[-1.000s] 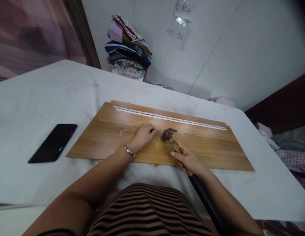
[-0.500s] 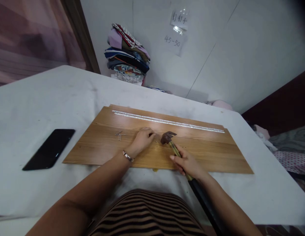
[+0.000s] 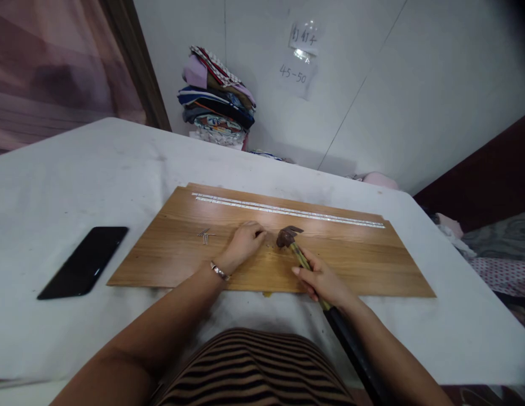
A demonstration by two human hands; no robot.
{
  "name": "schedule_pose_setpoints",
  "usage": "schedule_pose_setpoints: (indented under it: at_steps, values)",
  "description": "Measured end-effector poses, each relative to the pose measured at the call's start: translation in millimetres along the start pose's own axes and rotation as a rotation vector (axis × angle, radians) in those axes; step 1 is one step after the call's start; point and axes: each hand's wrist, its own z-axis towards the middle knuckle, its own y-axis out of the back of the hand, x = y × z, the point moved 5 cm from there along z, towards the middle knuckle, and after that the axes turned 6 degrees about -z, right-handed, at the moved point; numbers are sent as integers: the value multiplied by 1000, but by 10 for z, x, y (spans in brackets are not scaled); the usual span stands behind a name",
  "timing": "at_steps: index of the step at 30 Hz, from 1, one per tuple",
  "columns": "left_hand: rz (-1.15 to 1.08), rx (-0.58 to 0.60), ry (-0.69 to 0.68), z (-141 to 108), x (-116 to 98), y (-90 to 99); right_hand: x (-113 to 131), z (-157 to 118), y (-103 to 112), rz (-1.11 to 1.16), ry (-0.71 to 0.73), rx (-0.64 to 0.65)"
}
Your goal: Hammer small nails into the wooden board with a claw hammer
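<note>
My right hand [image 3: 319, 276] is wrapped round the handle of a claw hammer [image 3: 286, 237], whose rusty head is just above or on the wooden board [image 3: 367, 265]; which of the two I cannot tell. To the left of the hammer head, my left hand [image 3: 246, 241] rests on the board with its fingers curled and their tips drawn together. Whatever those fingertips may pinch is hidden. Several loose nails [image 3: 206, 235] lie on the board left of that hand. Small dark marks show on the wood near the hammer head.
Two strips with printed markings [image 3: 287, 211] run along the board's far side. A black phone [image 3: 83, 262] lies on the white table [image 3: 135, 163] at the left. Folded clothes [image 3: 217, 96] are stacked against the wall, below and left of taped paper notes [image 3: 296, 73].
Both hands and the hammer hold nearly the same place. The view has shifted slightly, so the wall and table appear a little lower.
</note>
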Motion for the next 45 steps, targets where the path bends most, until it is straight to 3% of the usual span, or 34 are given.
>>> schedule_pose_setpoints:
  at_steps: [45]
  values:
    - [-2,-5,-5,-2,2,-6,-1,-40,8,-47,-40,11]
